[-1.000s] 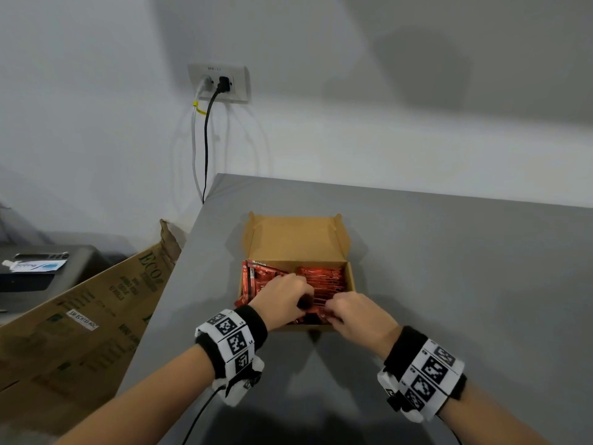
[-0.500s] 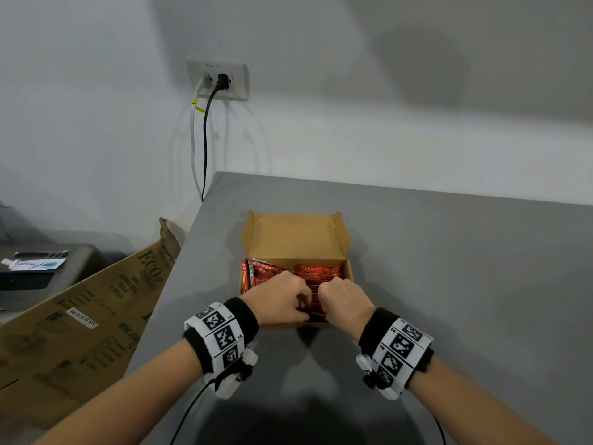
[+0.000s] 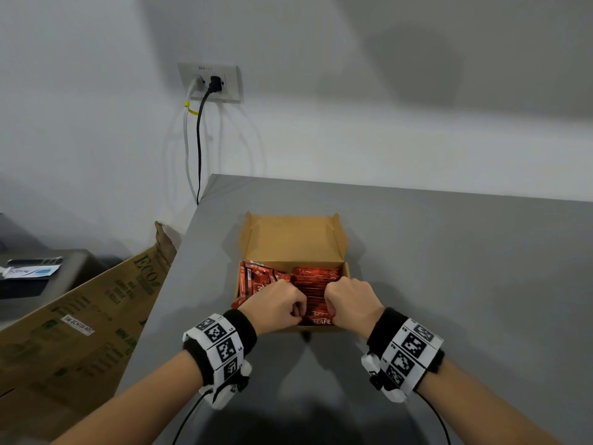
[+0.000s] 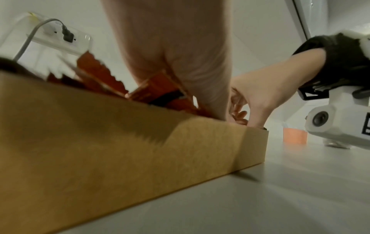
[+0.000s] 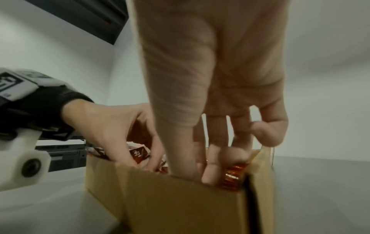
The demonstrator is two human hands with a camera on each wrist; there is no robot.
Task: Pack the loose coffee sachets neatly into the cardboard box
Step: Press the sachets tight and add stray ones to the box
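An open cardboard box sits on the grey table, its lid flap standing up at the far side. Red coffee sachets fill it, stacked flat on the right and standing askew on the left. My left hand is over the near left part of the box, thumb and fingers pinching sachets. Beside it my right hand curls down into the near right corner, fingers dug in among the sachets just behind the front wall. My fingertips are hidden in the head view.
A large printed brown carton leans against the table's left edge. A wall socket with two cables hangs above the table's far left corner. A dark device stands lower left. A small orange object lies on the table further right.
My right hand moved left and forward into the box next to the left hand. The two hands then drew slightly apart, showing sachets between them.
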